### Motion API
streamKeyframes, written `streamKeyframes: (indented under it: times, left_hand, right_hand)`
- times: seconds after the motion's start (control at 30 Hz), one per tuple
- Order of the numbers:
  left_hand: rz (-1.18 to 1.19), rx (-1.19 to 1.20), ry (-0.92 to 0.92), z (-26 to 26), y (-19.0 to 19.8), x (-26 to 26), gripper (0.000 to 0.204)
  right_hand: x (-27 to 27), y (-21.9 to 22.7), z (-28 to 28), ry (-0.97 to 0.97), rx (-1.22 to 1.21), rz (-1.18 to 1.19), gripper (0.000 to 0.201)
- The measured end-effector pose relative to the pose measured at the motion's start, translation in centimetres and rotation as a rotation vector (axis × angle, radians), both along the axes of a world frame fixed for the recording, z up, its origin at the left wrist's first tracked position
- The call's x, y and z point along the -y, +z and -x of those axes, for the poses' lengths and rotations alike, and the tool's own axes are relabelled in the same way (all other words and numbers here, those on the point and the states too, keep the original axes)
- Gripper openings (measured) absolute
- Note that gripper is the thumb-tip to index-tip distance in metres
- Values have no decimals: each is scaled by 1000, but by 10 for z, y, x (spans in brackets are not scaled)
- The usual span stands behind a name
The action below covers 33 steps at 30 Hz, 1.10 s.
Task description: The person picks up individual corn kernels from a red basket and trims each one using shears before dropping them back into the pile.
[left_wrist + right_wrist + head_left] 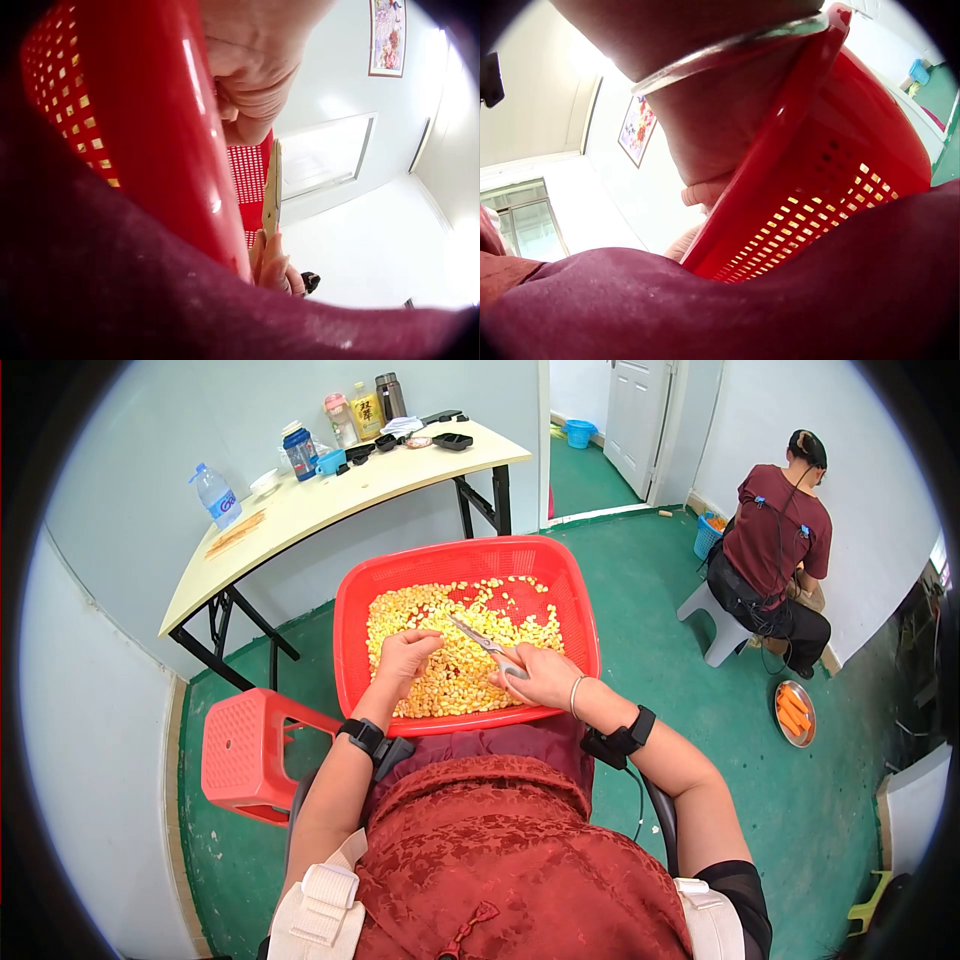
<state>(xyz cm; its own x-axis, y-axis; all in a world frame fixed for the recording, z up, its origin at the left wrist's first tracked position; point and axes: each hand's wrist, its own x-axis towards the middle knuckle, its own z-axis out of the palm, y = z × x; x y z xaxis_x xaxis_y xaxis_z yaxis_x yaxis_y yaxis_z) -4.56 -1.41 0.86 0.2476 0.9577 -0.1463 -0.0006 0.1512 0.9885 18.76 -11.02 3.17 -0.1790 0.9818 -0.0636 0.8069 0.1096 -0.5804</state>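
Observation:
A red plastic basket [347, 630] rests at the lap, its bottom covered with loose yellow corn kernels [440, 685]. Over the kernels, my right hand [548, 678] grips a pair of scissors [476, 634] by the handles, blades pointing up and left. The scissors [271, 196] also show in the left wrist view. My left hand [405, 660] is above the left part of the kernels with its fingers curled and fingertips together, close to the blades. I cannot tell whether a small piece is pinched there. The basket wall [870, 127] hides most of the right fingers in the right wrist view.
A red stool [235, 735] stands left of the basket. Behind is a table [400, 472] with bottles, a blue cup and black trays. At the right, another person [785, 530] sits on a grey stool, near a metal bowl [806, 732] of carrots on the floor.

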Motion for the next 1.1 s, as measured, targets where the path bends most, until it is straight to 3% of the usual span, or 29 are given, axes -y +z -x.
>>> streamKeyframes:
  times: [0.33,0.43,1.1]
  left_hand:
    - [54,257,-40,-4,14,6,21]
    - [4,293,-69,-2,7,3,31]
    - [-35,274,-101,-2,6,3,46]
  right_hand:
    - [8,7,1,104,80,-82,42]
    - [8,7,1,112,84,-94,41]
    - [7,8,0,76,119,-34,50]
